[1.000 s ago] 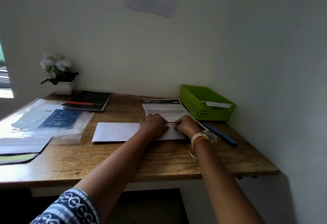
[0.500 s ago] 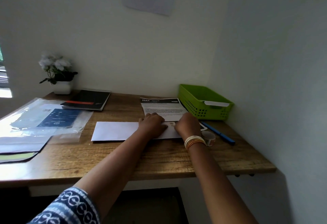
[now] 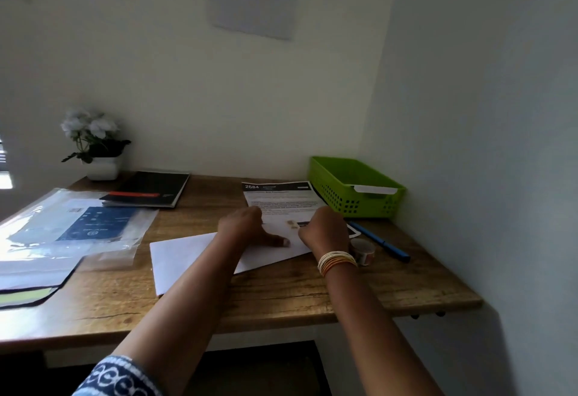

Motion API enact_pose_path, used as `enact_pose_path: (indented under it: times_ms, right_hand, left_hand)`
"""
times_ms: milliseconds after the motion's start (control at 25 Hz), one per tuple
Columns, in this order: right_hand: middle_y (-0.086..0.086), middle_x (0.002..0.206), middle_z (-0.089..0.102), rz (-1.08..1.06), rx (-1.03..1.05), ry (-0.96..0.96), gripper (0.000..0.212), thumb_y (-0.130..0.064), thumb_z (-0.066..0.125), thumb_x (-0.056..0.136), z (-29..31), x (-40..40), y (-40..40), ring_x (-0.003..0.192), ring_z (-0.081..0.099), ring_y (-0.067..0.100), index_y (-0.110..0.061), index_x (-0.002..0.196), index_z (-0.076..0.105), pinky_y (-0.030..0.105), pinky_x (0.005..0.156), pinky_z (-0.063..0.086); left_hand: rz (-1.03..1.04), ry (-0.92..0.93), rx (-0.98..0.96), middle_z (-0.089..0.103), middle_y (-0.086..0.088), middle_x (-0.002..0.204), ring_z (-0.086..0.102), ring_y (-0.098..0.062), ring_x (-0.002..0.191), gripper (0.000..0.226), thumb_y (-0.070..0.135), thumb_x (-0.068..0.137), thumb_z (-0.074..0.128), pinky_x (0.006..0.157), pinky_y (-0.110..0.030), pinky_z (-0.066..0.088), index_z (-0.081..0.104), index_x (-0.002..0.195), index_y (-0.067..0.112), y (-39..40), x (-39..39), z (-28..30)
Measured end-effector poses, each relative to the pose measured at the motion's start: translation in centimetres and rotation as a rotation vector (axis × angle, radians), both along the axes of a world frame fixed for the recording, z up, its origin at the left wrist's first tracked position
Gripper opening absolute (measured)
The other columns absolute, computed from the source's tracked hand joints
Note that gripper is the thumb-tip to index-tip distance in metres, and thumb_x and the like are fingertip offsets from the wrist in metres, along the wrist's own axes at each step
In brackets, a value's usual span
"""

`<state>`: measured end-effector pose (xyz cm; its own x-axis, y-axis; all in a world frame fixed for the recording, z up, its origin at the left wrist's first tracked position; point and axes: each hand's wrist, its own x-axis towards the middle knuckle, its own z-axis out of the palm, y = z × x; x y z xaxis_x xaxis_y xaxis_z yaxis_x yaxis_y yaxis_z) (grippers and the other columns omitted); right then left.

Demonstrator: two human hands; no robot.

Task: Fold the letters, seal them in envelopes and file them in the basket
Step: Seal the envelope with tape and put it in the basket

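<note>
Beside the printed letter (image 3: 281, 200), a green basket (image 3: 334, 189) holds one envelope (image 3: 375, 189).

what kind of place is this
Probably a small home desk nook set up for paperwork: a wooden desk fitted into a wall corner, with a printed letter, a white envelope, a green filing basket and a potted plant.
</note>
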<state>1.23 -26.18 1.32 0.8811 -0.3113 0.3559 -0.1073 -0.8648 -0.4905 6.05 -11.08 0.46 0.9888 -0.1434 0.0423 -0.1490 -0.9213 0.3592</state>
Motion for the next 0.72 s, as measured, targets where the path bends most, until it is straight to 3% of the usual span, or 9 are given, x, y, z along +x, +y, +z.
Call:
enact_pose_path:
  times_ms: [200,280,360,440,520,560,640,720]
  right_hand:
    - [0.019,0.107,0.067,-0.022,0.106,-0.012,0.029,-0.02,0.058,0.082,-0.4,1.4,0.1,0.103,0.063,0.034,-0.001,0.102,0.065,0.033,0.078,0.05]
    - [0.018,0.117,0.063,-0.007,0.173,-0.076,0.035,-0.022,0.054,0.085,-0.2,1.7,0.6,0.11,0.059,0.033,-0.002,0.113,0.062,0.033,0.085,0.048]
    - [0.016,0.131,0.054,0.045,0.319,-0.141,0.048,-0.026,0.058,0.086,0.1,1.7,1.1,0.12,0.053,0.032,-0.004,0.128,0.052,0.035,0.097,0.043]
    - [0.014,0.13,0.053,0.129,0.589,-0.129,0.056,-0.03,0.063,0.083,0.6,1.5,1.6,0.121,0.052,0.031,-0.004,0.13,0.048,0.036,0.095,0.042]
    - [0.018,0.114,0.06,0.278,1.0,-0.027,0.045,-0.033,0.065,0.08,1.1,0.9,1.6,0.106,0.06,0.034,-0.004,0.113,0.056,0.035,0.082,0.046]
    - [0.02,0.104,0.064,0.351,1.172,0.086,0.035,-0.031,0.063,0.083,1.5,0.2,1.4,0.093,0.063,0.035,-0.003,0.104,0.059,0.034,0.074,0.048]
    - [0.019,0.094,0.067,0.461,1.224,0.333,0.025,-0.025,0.061,0.089,3.1,-1.6,0.3,0.079,0.064,0.033,-0.003,0.1,0.064,0.034,0.07,0.052]
    - [0.02,0.101,0.068,0.512,1.098,0.399,0.029,-0.023,0.067,0.086,4.3,-2.6,-1.5,0.088,0.065,0.035,-0.003,0.106,0.064,0.041,0.079,0.055]
  left_hand:
    - [0.053,-0.048,-0.222,0.067,-0.009,0.11,0.061,-0.024,0.095,0.054,0.054,0.07,0.074,0.077,-0.031,0.05,0.067,0.103,0.012,0.5,1.4,0.7]
    - [0.144,-0.05,-0.288,0.068,-0.012,0.106,0.062,-0.025,0.089,0.053,0.054,0.075,0.069,0.069,-0.028,0.044,0.067,0.098,0.006,0.5,1.6,1.6]
    - [0.225,-0.047,-0.43,0.067,-0.014,0.111,0.063,-0.027,0.095,0.053,0.049,0.079,0.067,0.071,-0.027,0.043,0.066,0.105,0.002,0.5,1.8,2.6]
    - [0.283,-0.006,-0.743,0.065,-0.015,0.115,0.062,-0.03,0.105,0.049,0.035,0.082,0.07,0.083,-0.032,0.048,0.063,0.113,-0.002,0.8,2.3,3.7]
    - [0.315,0.092,-1.144,0.063,-0.02,0.113,0.062,-0.034,0.101,0.046,0.02,0.083,0.07,0.088,-0.042,0.05,0.059,0.117,-0.009,1.1,2.6,4.6]
    - [0.325,0.137,-1.262,0.062,-0.022,0.107,0.061,-0.035,0.097,0.044,0.017,0.086,0.067,0.084,-0.044,0.051,0.056,0.119,-0.01,0.9,2.4,5.2]
    - [0.307,0.165,-1.337,0.059,-0.017,0.094,0.059,-0.034,0.092,0.036,0.017,0.091,0.057,0.07,-0.037,0.049,0.054,0.121,-0.004,0.4,1.9,6.2]
    - [0.295,0.166,-1.342,0.059,-0.01,0.108,0.057,-0.033,0.108,0.037,0.02,0.092,0.051,0.074,-0.036,0.049,0.051,0.126,0.004,-0.4,1.7,7.1]
